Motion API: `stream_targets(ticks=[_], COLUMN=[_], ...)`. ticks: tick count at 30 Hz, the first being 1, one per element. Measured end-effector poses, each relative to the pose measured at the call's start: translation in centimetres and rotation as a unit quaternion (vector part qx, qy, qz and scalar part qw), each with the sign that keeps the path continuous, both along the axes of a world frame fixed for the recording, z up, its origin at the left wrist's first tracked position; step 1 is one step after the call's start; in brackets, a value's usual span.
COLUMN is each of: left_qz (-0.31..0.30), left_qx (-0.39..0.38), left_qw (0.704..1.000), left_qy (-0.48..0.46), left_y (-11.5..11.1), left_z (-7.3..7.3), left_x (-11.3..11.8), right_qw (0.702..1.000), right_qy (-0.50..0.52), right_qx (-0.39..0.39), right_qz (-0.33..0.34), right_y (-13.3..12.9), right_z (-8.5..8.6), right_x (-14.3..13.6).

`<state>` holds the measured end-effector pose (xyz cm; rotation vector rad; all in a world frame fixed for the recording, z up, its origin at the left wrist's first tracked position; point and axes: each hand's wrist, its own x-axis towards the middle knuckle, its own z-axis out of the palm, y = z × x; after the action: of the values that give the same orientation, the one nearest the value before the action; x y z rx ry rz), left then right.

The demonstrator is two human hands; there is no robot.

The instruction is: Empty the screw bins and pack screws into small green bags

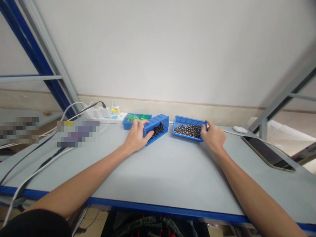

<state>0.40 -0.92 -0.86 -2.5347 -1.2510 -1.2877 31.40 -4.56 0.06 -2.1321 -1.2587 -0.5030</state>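
Note:
With thumb and fingers, my left hand (138,136) grips the left end of a blue plastic bin (158,120), which is tilted toward me. Dark screws (159,129) lie inside it. My right hand (214,134) pinches the right end of a second blue bin (189,137). That one holds a heap of small, shiny, brass-and-black metal parts (189,130), too small to name surely. Behind my left hand stands a third blue bin (127,124) with green plastic bags (139,117) in it.
A white power strip (118,118) with plugs and cables runs along the wall at the left. White and black cables cross the table's left side. At right lie a dark tablet-like device (268,154) and a white earbud-style case (240,130). Metal frame posts rise on both sides.

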Motion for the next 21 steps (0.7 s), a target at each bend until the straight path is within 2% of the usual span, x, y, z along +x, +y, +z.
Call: stream_targets(ticks=[8, 12, 17, 21], left_qz=[-0.028, -0.046, -0.04, -0.049], left_qx=[-0.037, -0.028, -0.033, -0.048], left_qw=[0.997, 0.997, 0.998, 0.997], left_qy=[0.055, 0.061, 0.041, 0.023], left_y=[-0.7, -1.0, -1.3, -1.5], left_z=[1.3, 1.5, 1.3, 0.9], left_x=[0.0, 0.3, 0.6, 0.8], right_qw=[0.985, 0.98, 0.979, 0.969], right_qy=[0.097, 0.12, 0.096, 0.047], right_qx=[0.139, 0.149, 0.162, 0.188], right_qz=[0.016, 0.045, 0.081, 0.152], right_y=[0.4, 0.3, -0.1, -0.3], right_z=[-0.1, 0.0, 0.2, 0.4], right_x=[1.2, 1.9, 1.7, 1.4])
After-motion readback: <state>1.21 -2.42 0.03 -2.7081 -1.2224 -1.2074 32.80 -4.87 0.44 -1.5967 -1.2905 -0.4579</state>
